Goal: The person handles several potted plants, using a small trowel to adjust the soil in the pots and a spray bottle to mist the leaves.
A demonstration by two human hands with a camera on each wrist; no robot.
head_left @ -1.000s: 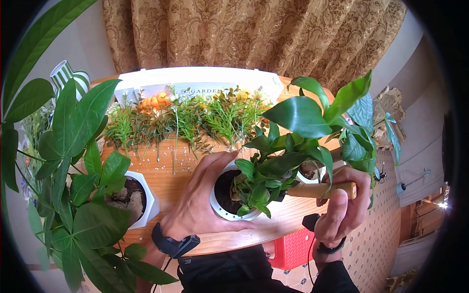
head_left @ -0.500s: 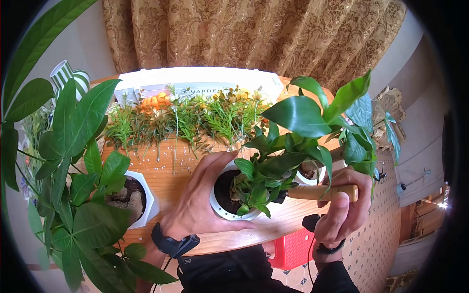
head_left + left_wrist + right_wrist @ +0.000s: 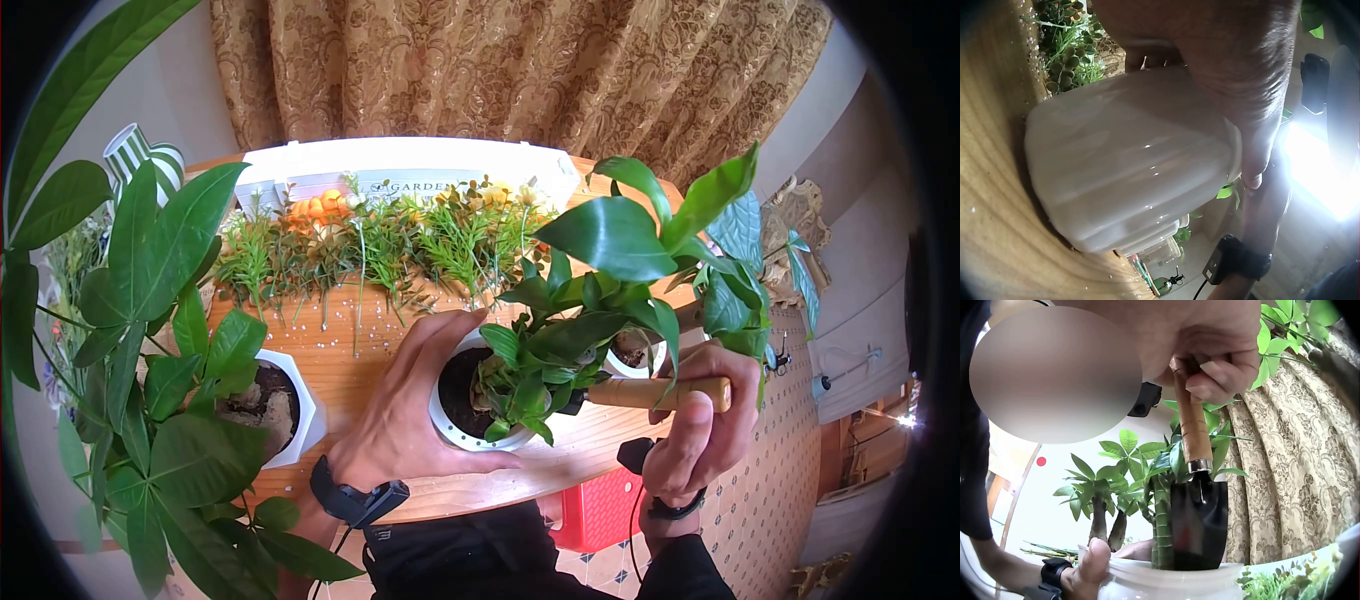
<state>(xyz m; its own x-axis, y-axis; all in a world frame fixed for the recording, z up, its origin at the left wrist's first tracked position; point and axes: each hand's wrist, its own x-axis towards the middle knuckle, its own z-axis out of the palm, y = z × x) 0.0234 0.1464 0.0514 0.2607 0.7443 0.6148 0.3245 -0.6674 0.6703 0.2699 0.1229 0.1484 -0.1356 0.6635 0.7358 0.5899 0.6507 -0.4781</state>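
My left hand (image 3: 400,415) holds a white ribbed pot (image 3: 1129,169), thumb and fingers spread round its rim. The pot stands on the wooden table, with dark soil (image 3: 458,392) and a leafy green plant (image 3: 600,335) in it. With my right hand (image 3: 712,450) I grip the wooden handle of a small trowel (image 3: 1194,434). Its black blade (image 3: 1204,525) points down inside the pot rim, close beside the plant's ringed green stem (image 3: 1161,528). The blade's lower tip is hidden behind the rim.
Left on the table is a white angular pot (image 3: 312,410) with a large-leaved plant (image 3: 180,240). Flower and greenery stems (image 3: 390,245) lie before a white planter box (image 3: 410,165). Another small pot (image 3: 636,355) sits behind the trowel. White granules dot the wood.
My right hand and the trowel have shifted very slightly toward me. The left hand and the pot have stayed in place.
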